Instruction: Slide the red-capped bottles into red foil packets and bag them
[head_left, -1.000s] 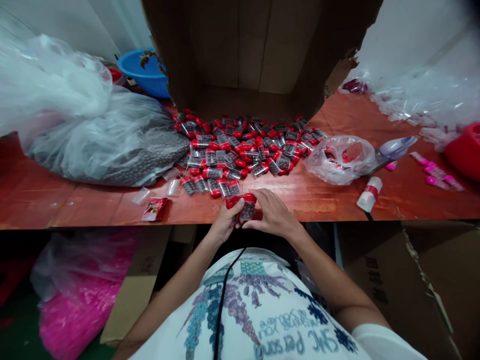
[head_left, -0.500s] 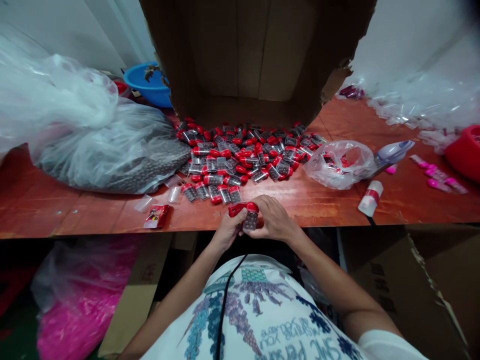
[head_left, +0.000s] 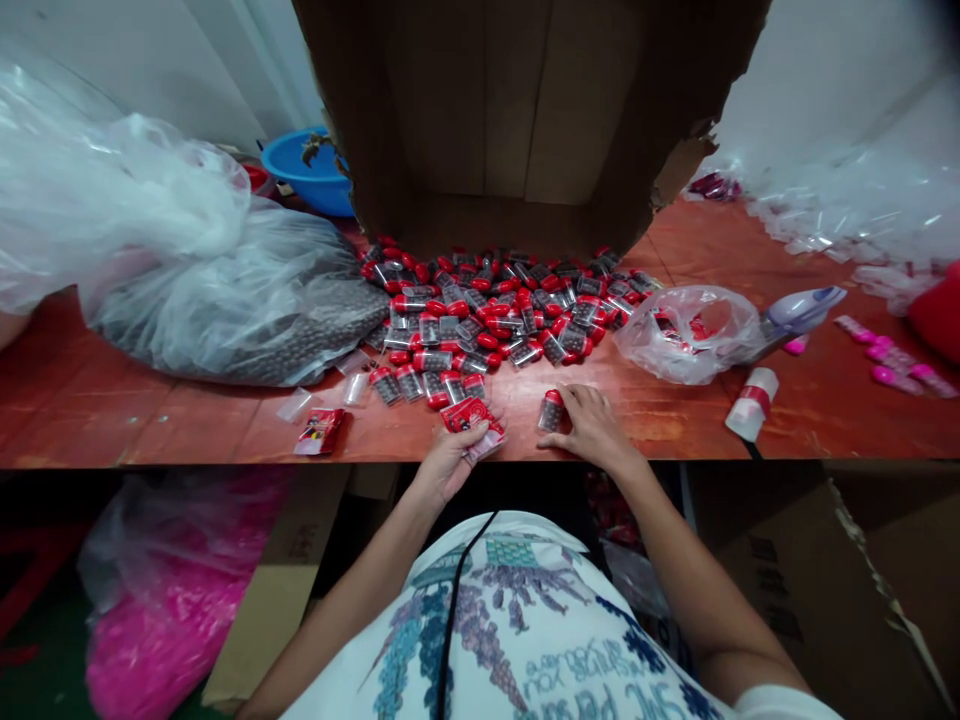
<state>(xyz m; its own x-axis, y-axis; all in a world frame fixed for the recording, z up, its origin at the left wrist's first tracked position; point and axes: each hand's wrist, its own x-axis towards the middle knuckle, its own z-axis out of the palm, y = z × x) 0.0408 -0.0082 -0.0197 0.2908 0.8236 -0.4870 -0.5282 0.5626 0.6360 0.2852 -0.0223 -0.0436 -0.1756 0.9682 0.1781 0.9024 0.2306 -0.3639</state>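
My left hand (head_left: 448, 458) is closed on a small red printed packet (head_left: 471, 418) at the near edge of the red-brown table (head_left: 150, 420). A little to the right, my right hand (head_left: 595, 427) pinches a small clear vial with a red cap (head_left: 551, 410), which stands on the table. Beyond both hands lies a pile of several red-capped vials (head_left: 495, 310) filled with dark beads, spilling from an open cardboard box (head_left: 525, 110).
A large clear bag of dark beads (head_left: 225, 300) lies at the left, a blue basin (head_left: 307, 170) behind it. A small plastic bag (head_left: 686, 330), a lilac tool (head_left: 802, 308), a white-red bottle (head_left: 752, 404) and pink vials (head_left: 892, 365) lie at the right. Another red packet (head_left: 321, 430) lies near the front edge.
My hands were together around one vial and the red packet. They have parted: the right hand has carried the vial to the right onto the table, the left keeps the packet.
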